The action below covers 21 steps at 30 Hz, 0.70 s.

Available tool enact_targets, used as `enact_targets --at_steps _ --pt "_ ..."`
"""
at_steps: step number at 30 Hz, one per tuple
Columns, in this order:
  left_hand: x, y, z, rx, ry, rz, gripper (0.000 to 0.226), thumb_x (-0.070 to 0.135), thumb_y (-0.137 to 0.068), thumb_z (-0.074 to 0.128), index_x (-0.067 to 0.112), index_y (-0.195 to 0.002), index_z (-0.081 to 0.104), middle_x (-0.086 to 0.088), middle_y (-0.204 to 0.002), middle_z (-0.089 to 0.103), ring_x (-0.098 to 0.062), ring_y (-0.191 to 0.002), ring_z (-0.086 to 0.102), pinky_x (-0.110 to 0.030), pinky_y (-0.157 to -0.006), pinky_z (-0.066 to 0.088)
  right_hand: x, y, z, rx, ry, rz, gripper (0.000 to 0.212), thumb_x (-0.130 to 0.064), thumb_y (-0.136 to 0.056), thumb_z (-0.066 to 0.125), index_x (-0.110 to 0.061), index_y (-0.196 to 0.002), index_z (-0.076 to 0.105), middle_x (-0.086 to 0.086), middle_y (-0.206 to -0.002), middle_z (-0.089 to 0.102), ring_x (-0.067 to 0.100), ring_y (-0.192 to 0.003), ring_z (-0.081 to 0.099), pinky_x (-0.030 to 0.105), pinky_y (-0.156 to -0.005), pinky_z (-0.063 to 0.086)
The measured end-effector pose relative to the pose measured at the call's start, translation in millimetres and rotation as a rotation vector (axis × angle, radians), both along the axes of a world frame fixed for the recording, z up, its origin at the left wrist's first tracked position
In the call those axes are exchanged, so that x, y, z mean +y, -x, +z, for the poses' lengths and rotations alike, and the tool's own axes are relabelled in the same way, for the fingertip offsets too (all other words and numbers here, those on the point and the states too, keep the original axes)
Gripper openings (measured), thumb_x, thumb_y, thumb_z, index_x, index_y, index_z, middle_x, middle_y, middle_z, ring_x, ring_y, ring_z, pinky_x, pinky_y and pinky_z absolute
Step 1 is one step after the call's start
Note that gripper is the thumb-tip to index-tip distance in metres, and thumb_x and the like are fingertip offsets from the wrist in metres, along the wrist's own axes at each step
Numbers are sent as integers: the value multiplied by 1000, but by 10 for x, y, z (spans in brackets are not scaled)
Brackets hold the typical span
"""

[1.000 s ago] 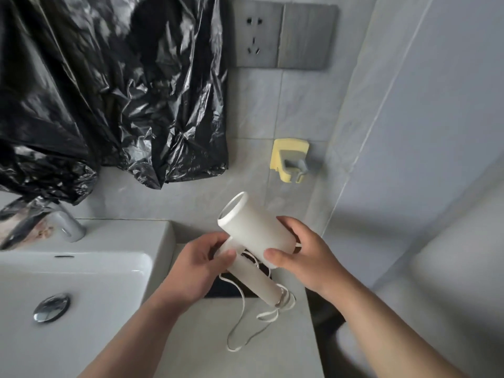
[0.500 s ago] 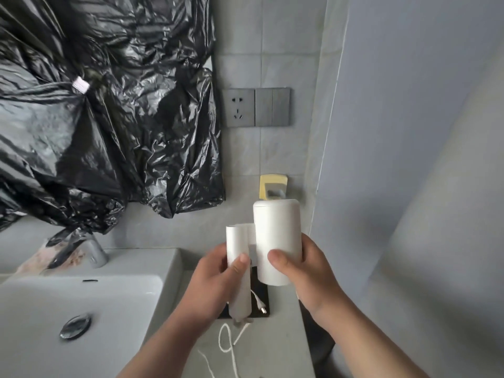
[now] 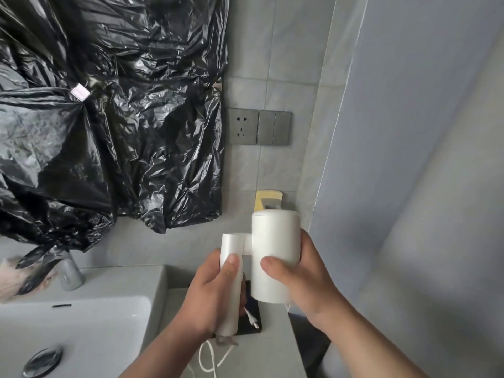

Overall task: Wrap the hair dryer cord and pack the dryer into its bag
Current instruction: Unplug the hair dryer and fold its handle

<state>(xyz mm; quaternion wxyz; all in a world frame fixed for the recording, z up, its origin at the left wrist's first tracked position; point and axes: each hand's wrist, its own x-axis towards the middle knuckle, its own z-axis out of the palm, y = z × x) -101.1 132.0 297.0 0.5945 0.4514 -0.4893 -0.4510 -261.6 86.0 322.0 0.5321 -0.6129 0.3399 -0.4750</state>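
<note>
**White dryer held in both my hands above the counter**

Black crinkled plastic sheeting (image 3: 109, 118) fills the wall from nine to twelve o'clock, the biggest thing in my view. Pale grey tile wall (image 3: 294, 64) runs up at twelve, and a smooth blue-grey panel (image 3: 422, 132) takes the whole side from one to four o'clock. At seven to eight o'clock sits the white sink (image 3: 81, 323), with its metal drain plug (image 3: 42, 361) low down and a grey tap (image 3: 69, 274) at its back edge, partly draped by the plastic. The grey counter (image 3: 275, 350) lies at six o'clock beside the basin.

At the centre, slightly toward five o'clock, I hold the white hair dryer (image 3: 274, 255) up off the counter. My right hand (image 3: 305, 285) is closed round the fat barrel, thumb pressed across its front, fingers wrapped behind. My left hand (image 3: 215, 293) is closed round the slimmer handle, thumb lying flat on it. The handle is folded so it runs alongside the barrel.

Above, at twelve, a grey wall socket (image 3: 243, 130) sits beside a switch plate (image 3: 274, 128). A yellow wall holder (image 3: 268, 199) peeks out just behind the barrel's top. Under my hands a dark flat object (image 3: 249, 323) lies on the counter; I cannot tell what it is. The white cord (image 3: 210, 358) hangs loose from the handle's end at six o'clock, and its plug (image 3: 252, 320) rests on that dark object.
</note>
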Motion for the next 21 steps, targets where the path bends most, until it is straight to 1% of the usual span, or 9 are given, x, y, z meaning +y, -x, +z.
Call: enact_targets --at_steps 3,5,7,13,15,16,18,20,21 --pt "6 -216 -27 -56 1 -114 48 55 -81 57 8 -89 51 -10 -60 54 -25 -49 52 -34 -46 45 10 15 63 41 4 22 77 -32 -52 79 -23 -124 53 10 -108 68 23 -92 68 35 -70 55" --pt "62 -348 -24 -161 -18 -232 62 57 -77 60 -1 -95 49 -10 -62 55 -25 -50 53 -32 -44 45 27 111 166 146 1 89 79 -31 -50 79 -27 -124 53 7 -108 69 21 -93 69 31 -70 55" --pt "88 -432 8 -208 -35 -308 69 56 -76 61 -7 -100 45 -9 -64 55 -25 -51 54 -31 -44 46 35 181 265 212 -11 166 78 -31 -51 79 -29 -124 53 5 -108 69 19 -94 69 30 -71 55" --pt "-1 -542 246 -300 -27 -352 68 57 -77 59 -4 -105 46 -11 -62 55 -24 -48 55 -29 -45 47 -33 157 369 239 3 176 78 -30 -55 79 -31 -128 51 4 -115 69 22 -103 68 34 -79 56" --pt "-15 -584 288 -321 -76 -401 60 56 -78 59 2 -103 49 -8 -61 56 -22 -48 56 -30 -47 47 -54 175 413 255 -3 200 75 -29 -56 79 -33 -126 53 3 -114 69 21 -102 68 33 -78 56" --pt "-13 -601 292 -366 -92 -429 50 55 -80 59 9 -98 51 -5 -61 56 -22 -49 56 -31 -49 47 -60 190 448 292 8 223 74 -29 -56 79 -35 -125 53 3 -114 69 20 -102 68 34 -78 56" --pt "2 -613 294 -484 -123 -494 32 55 -83 58 23 -84 53 0 -62 56 -22 -53 56 -33 -53 47 -102 230 552 445 53 273 74 -31 -57 81 -40 -125 53 1 -116 68 21 -105 67 41 -85 57" --pt "21 -594 294 -476 -158 -531 31 56 -81 59 26 -80 52 0 -61 57 -22 -54 56 -33 -54 47 -160 243 672 571 79 312 76 -34 -56 82 -41 -125 52 1 -117 67 22 -107 66 47 -90 56" --pt "24 -581 297 -455 -166 -531 33 56 -80 60 23 -82 51 -2 -60 57 -22 -52 56 -32 -53 47 -186 241 725 595 80 322 77 -36 -56 82 -40 -126 51 1 -116 67 22 -106 66 46 -90 56"
